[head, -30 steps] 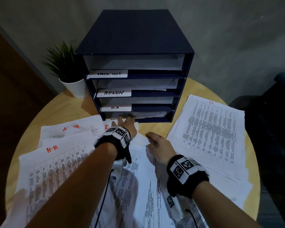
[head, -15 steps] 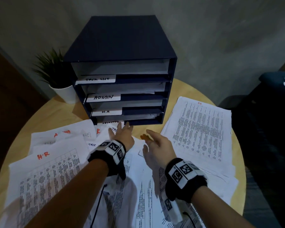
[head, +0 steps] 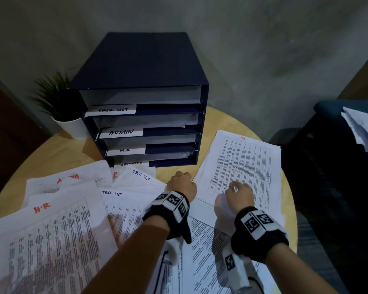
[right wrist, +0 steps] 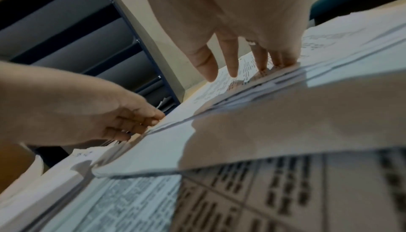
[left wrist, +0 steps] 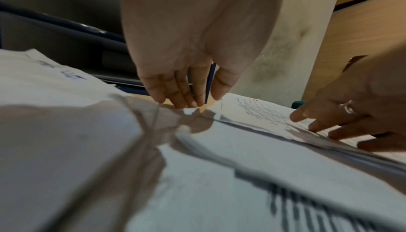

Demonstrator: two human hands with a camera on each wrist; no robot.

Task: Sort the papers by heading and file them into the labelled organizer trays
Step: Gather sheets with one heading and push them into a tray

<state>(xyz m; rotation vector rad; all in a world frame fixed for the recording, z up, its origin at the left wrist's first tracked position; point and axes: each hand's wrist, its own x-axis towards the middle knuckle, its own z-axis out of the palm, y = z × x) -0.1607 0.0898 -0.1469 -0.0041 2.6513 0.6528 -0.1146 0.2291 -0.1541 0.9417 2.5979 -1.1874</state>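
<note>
Some papers already in the organizer trays. Many still spread over the counter. Left hand fingertips down at a sheet edge, right hand fingers spread on the H.R sheet, gripping nothing.

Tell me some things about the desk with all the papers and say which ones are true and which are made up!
1. The organizer is dark blue. True.
2. The top tray label reads ADMIN. False: it reads TASK LIST; ADMIN is one tray down.
3. The right hand rests its fingertips on the stack headed H.R. True.
4. The plant stands to the right of the organizer. False: it stands to its left, in a white pot.
5. The left hand is lifting a sheet high in the air. False: its fingers are down at the edge of the papers on the table.
</note>
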